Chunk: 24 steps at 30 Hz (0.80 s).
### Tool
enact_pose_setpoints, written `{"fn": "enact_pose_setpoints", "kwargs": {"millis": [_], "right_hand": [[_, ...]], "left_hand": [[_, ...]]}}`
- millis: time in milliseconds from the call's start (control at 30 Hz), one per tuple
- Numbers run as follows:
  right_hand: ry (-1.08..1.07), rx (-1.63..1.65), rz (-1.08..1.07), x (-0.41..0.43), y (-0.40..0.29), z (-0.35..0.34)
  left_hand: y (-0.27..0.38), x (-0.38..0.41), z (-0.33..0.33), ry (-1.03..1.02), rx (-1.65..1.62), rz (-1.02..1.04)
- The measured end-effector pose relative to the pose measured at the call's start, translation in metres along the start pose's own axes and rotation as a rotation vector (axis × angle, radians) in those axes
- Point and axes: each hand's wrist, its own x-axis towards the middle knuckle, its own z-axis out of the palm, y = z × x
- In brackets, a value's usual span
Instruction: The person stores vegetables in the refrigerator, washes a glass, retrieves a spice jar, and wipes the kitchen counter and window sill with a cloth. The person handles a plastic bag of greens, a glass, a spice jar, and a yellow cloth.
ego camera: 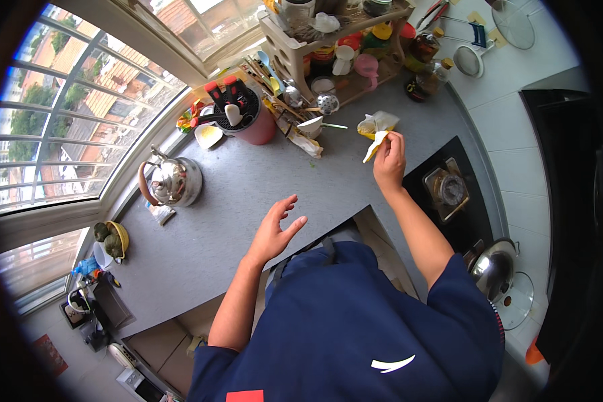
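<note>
My right hand [391, 161] pinches a yellow and white plastic packet [377, 128] above the grey countertop [241, 186], left of the stove. The packet looks crumpled, with a clear part at its far end; what it contains cannot be told. Over the front edge of the counter my left hand [276, 226] is held with thumb and fingers apart and nothing in it. Nearest to the packet on the left lie a small white bowl-like piece [310, 125] and a crumpled plastic bag [301, 143].
A steel kettle [176, 181] stands by the barred window. Behind are a red knife block [254, 120], loose utensils [281, 95] and a condiment rack [301, 55]. To the right are glass bottles [432, 78], a black gas hob [432, 201] and pot lids [495, 269]. Green squashes fill a yellow bowl [124, 241].
</note>
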Motion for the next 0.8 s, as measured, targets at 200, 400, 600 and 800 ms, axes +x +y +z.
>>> {"fn": "enact_pose_setpoints", "kwargs": {"millis": [200,400,600,800], "right_hand": [[-0.188,0.211,-0.124,-0.014,-0.086,-0.065],[-0.392,0.481,-0.288,-0.067,-0.154,-0.068],[-0.528,0.719,0.154,-0.093,-0.130,-0.013],[-0.200,-0.081,0.047,-0.073,-0.020,0.144]], "left_hand": [[0.026,0.009,0.015,0.141,0.123,0.234],[0.024,0.010,0.010,0.184,0.217,0.487],[-0.036,-0.026,-0.001,0.341,0.132,0.288],[-0.053,-0.050,-0.014,0.456,0.140,0.136]]}}
